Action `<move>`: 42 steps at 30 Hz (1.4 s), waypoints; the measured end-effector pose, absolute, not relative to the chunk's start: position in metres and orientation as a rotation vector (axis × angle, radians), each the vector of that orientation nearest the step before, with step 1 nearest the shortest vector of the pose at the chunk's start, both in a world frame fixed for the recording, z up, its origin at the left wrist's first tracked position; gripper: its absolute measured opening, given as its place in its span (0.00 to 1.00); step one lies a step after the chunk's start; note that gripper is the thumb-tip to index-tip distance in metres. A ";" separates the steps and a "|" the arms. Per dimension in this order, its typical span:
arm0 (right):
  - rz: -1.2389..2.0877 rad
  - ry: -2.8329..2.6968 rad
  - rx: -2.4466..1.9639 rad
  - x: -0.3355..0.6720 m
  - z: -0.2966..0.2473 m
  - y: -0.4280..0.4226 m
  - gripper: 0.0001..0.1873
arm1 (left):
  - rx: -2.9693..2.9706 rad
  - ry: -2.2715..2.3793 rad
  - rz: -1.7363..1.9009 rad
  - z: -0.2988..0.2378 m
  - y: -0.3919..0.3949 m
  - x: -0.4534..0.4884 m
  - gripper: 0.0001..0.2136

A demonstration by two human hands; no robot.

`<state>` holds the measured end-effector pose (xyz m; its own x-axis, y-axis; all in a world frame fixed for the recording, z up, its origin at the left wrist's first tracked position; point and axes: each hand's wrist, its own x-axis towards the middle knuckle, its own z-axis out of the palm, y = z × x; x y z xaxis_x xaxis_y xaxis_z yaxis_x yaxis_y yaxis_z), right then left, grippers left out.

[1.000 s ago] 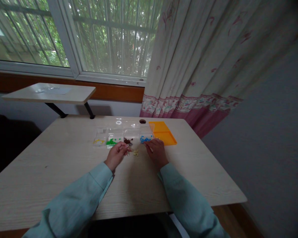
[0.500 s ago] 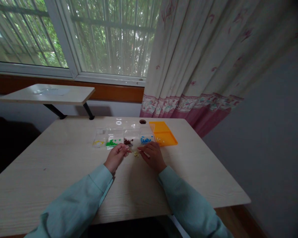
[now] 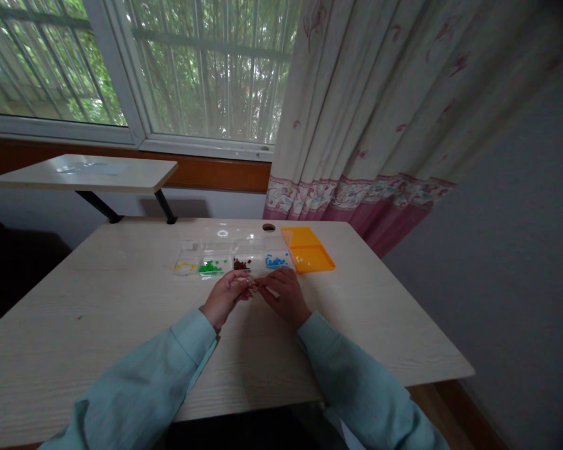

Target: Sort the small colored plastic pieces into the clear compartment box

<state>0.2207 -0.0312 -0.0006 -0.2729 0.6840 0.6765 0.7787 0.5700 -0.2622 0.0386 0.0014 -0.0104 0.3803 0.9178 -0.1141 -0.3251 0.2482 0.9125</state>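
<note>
Over the counter (image 3: pixel 380 344), the left hand (image 3: pixel 225 299) pinched a tiny piece (image 3: pixel 252 285) in a closed grip, seemingly to steady it beside the right hand (image 3: pixel 286 295), whose hold I couldn't tell, while clear boxes (image 3: pixel 250 249) of coloured bits (image 3: pixel 211 267) sat just beyond, probably for easy reach.

No text, label, brand, number or sign is legible in this view. The small grey rectangular patch (image 3: pixel 192 246) at the left rear of the transparent plastic compartment box (image 3: pixel 248 247) is too small to be identified as a label or read. The thin, glossy, pale sheet (image 3: pixel 91 168) on the raised white rectangular shelf (image 3: pixel 143 174) and the flat orange plastic tray (image 3: pixel 316 257) likewise present no readable marking.
</note>
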 end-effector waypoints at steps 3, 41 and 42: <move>-0.135 -2.013 -1.162 0.219 -0.004 -0.030 0.08 | 0.987 0.755 0.951 -0.013 0.003 0.039 0.20; 0.316 -1.758 -1.077 0.218 -0.008 -0.022 0.06 | 1.078 0.720 0.858 -0.008 0.001 0.041 0.24; 0.317 -1.750 -1.082 0.218 -0.009 -0.022 0.06 | 1.076 0.715 0.854 -0.007 0.001 0.041 0.24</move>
<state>0.2185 -0.0219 -0.0086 -0.0868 0.7836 0.6152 0.5179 0.5630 -0.6440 0.0408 0.0010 -0.0070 0.4945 0.8648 -0.0867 -0.2379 0.2306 0.9435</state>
